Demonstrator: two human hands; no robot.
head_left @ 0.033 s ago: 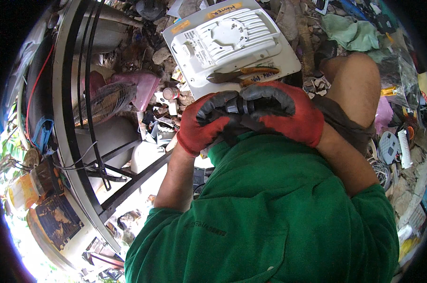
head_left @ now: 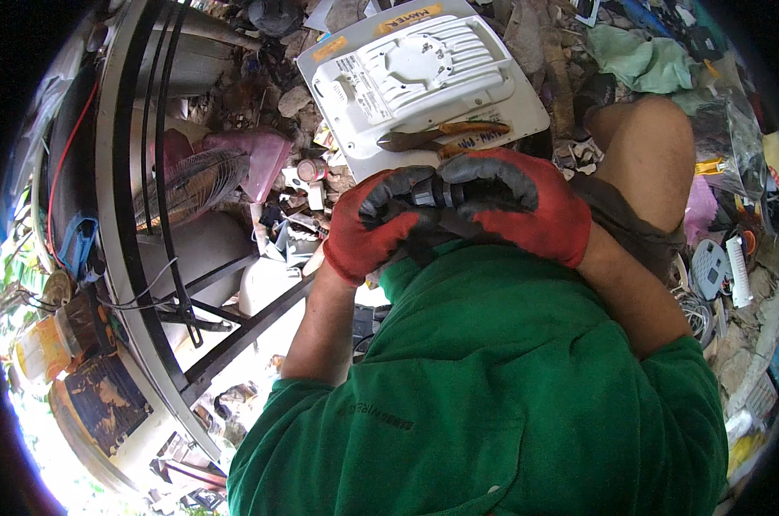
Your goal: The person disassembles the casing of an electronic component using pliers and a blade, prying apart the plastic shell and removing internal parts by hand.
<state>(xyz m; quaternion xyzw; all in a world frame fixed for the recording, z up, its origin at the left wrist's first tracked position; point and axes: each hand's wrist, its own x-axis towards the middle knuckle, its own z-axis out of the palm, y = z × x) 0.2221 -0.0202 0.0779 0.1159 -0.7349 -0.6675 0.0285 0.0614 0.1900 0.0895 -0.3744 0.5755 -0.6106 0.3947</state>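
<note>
The left hand (head_left: 374,225) and right hand (head_left: 529,206) curled fingers round a black part (head_left: 429,193), seemingly steadying it; pliers (head_left: 442,133) lay handy at twelve o'clock.

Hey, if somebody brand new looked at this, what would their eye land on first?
Probably the bright green shirt filling the lower middle, with the red-and-black gloved left hand and right hand just above it, around a black cylindrical part. Beyond them, top centre, sits a white ribbed casing on a pale panel, with pliers lying on the panel's near side.
</note>
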